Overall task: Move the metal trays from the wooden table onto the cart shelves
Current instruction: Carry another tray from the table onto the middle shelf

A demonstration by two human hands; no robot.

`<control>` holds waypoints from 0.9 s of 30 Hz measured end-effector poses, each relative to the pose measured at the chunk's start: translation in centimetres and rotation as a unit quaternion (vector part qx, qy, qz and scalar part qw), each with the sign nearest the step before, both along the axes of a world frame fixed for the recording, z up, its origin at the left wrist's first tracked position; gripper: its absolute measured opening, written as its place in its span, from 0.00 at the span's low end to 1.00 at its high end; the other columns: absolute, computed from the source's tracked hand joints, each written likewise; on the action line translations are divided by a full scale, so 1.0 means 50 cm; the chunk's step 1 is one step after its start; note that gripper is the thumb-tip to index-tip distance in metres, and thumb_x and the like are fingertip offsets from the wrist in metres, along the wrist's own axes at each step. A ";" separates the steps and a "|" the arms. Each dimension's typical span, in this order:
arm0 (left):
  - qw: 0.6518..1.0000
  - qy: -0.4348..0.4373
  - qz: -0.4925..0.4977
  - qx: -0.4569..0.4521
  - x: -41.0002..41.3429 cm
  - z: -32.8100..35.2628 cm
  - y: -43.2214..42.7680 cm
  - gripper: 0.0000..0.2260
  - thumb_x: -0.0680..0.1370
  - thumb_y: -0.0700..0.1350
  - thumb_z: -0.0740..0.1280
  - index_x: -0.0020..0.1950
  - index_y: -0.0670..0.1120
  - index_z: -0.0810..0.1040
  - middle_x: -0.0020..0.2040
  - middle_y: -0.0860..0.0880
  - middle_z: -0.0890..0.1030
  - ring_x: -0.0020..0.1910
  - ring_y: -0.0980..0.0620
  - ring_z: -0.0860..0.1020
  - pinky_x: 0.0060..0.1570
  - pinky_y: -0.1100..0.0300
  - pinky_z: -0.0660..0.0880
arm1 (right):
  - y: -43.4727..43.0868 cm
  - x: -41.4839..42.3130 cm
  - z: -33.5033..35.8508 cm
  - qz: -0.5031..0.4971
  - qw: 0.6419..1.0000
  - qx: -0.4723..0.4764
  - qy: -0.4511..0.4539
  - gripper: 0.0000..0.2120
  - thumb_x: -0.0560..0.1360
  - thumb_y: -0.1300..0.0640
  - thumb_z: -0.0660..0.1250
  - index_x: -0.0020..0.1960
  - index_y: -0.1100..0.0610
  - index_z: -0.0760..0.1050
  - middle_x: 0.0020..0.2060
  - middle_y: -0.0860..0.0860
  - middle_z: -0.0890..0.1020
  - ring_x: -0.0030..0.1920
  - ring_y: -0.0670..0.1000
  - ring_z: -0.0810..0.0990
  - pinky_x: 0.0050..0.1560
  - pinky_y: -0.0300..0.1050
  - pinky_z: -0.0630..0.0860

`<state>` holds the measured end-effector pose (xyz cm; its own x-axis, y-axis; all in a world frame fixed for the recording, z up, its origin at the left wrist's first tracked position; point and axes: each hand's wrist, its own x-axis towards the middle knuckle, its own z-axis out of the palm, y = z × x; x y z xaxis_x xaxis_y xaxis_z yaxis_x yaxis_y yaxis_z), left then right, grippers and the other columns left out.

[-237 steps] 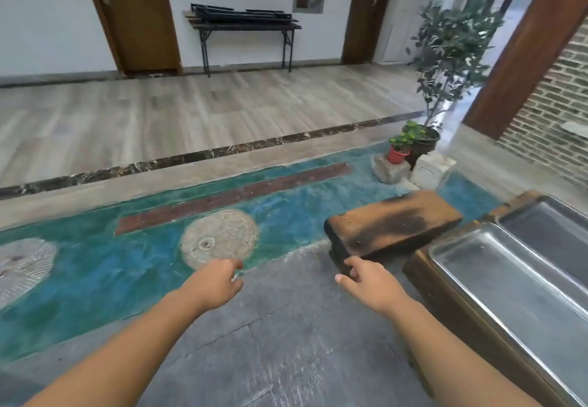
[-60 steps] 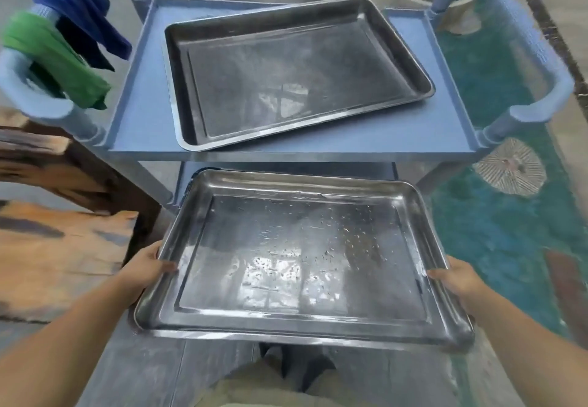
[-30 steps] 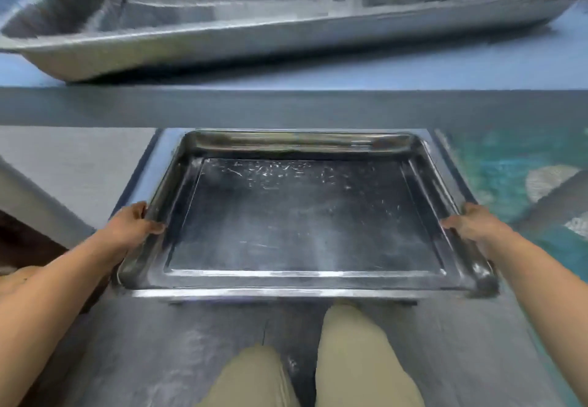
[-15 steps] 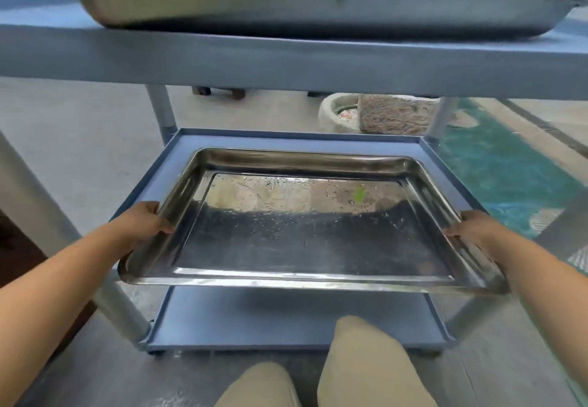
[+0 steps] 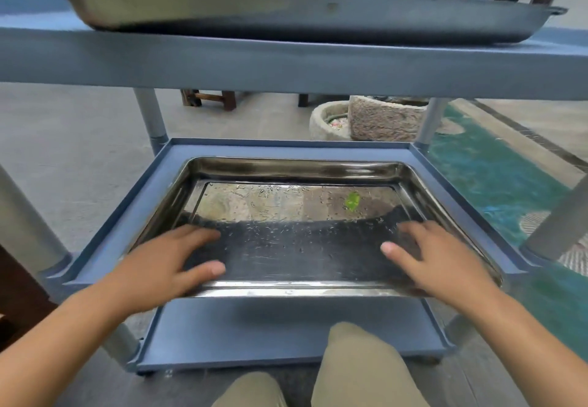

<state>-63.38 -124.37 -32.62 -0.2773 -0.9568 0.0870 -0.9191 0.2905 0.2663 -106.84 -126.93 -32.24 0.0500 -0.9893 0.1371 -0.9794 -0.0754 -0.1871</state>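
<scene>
A shiny metal tray (image 5: pixel 296 215) with water drops lies on the blue cart's middle shelf (image 5: pixel 127 215). Its near rim sits about at the shelf's front edge. My left hand (image 5: pixel 165 263) is spread palm-down over the tray's near left corner. My right hand (image 5: pixel 439 260) is spread the same way over the near right corner. Neither hand is wrapped around the rim. A second metal tray (image 5: pixel 286 8) rests on the top shelf (image 5: pixel 286 66), seen from below its rim. The bottom shelf (image 5: pixel 280 330) holds nothing that I can see.
Grey cart posts (image 5: pixel 151 116) stand at the shelf corners. My knees (image 5: pixel 359 368) are close to the cart's front. Beyond the cart are stone planters (image 5: pixel 381 120), wooden stool legs (image 5: pixel 206 99) and a teal floor strip (image 5: pixel 496 177) on the right.
The tray has gone down and forward onto the middle shelf. Both hands have let go of its side rims and now lie spread over its near corners.
</scene>
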 end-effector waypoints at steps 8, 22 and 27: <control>0.988 -0.146 -0.052 -0.017 -0.026 -0.040 0.024 0.40 0.67 0.81 0.41 0.68 0.62 0.69 0.57 0.60 0.76 0.56 0.58 0.76 0.52 0.59 0.73 | 0.058 0.028 -0.045 0.093 0.990 0.067 0.086 0.48 0.60 0.17 0.34 0.70 0.37 0.66 0.62 0.37 0.72 0.63 0.43 0.72 0.49 0.46 0.71; 0.992 -0.121 -0.009 -0.042 -0.057 -0.060 -0.056 0.38 0.67 0.80 0.43 0.62 0.59 0.73 0.54 0.59 0.76 0.51 0.56 0.77 0.46 0.56 0.75 | -0.052 0.009 -0.069 0.133 0.988 -0.013 0.080 0.47 0.62 0.17 0.35 0.64 0.39 0.74 0.60 0.37 0.75 0.60 0.44 0.75 0.41 0.44 0.67; 0.993 -0.100 0.020 -0.052 -0.076 -0.072 -0.048 0.37 0.67 0.80 0.43 0.60 0.60 0.73 0.50 0.59 0.75 0.49 0.57 0.76 0.43 0.57 0.75 | -0.084 -0.004 -0.073 0.141 0.985 -0.039 0.088 0.47 0.62 0.17 0.35 0.63 0.39 0.74 0.59 0.37 0.76 0.58 0.43 0.76 0.41 0.43 0.67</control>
<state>-67.16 -126.77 -36.20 -0.2618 -0.9559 0.1329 -0.9616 0.2701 0.0484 -107.06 -131.15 -35.91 0.3519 -0.9193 0.1761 -0.9340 -0.3572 0.0014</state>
